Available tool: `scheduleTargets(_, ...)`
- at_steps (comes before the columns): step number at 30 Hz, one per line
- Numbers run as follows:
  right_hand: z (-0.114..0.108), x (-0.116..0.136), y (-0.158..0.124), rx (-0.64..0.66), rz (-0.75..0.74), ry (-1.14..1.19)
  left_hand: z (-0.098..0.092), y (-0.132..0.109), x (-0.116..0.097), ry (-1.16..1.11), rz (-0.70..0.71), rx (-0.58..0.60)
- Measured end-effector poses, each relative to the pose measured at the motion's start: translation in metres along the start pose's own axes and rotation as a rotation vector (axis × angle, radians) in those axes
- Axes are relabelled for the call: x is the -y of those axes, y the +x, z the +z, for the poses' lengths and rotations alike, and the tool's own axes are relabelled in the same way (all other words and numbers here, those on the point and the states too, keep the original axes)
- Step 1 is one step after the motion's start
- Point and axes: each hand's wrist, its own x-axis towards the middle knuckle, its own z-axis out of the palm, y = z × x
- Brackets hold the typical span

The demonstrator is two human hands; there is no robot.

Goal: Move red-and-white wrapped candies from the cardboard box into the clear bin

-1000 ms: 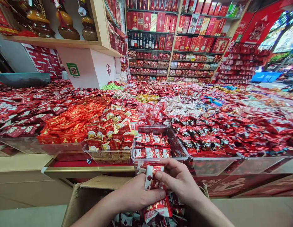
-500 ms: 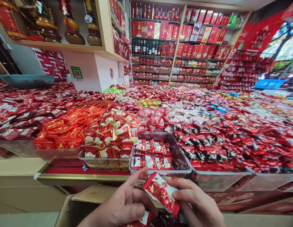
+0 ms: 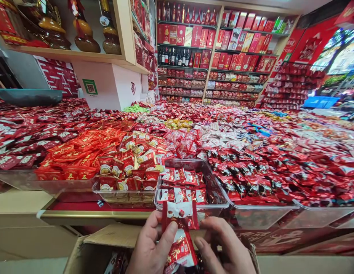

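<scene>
Cut off at the wrists by the bottom edge: left hand [image 3: 149,247], right hand [image 3: 225,251]. Lower edge of upper packet [image 3: 179,214] covered by the left thumb pinching it. Lower packet [image 3: 181,251] half hidden between the hands, bottom out of frame; no telling which fingers hold it. Cardboard box [image 3: 108,238] cropped at the bottom, contents mostly behind the hands. Front wall of clear tray [image 3: 222,206] partly behind the upper packet. Wrapper print too small to read. Far shelves [image 3: 236,42]: labels illegible. Gourd bottles [image 3: 82,38] cropped at the top edge.
</scene>
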Motion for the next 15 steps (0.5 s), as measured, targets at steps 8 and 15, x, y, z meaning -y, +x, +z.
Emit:
scheduleTargets(8, 0.001, 0.016, 0.023, 0.140, 0.438, 0.507, 0.001, -0.008, 0.010, 0.291, -0.023, 0.198)
scheduleTargets(15, -0.008, 0.012, 0.030, 0.168, 0.348, 0.419, -0.007, -0.005, 0.007, 0.466, -0.011, 0.404)
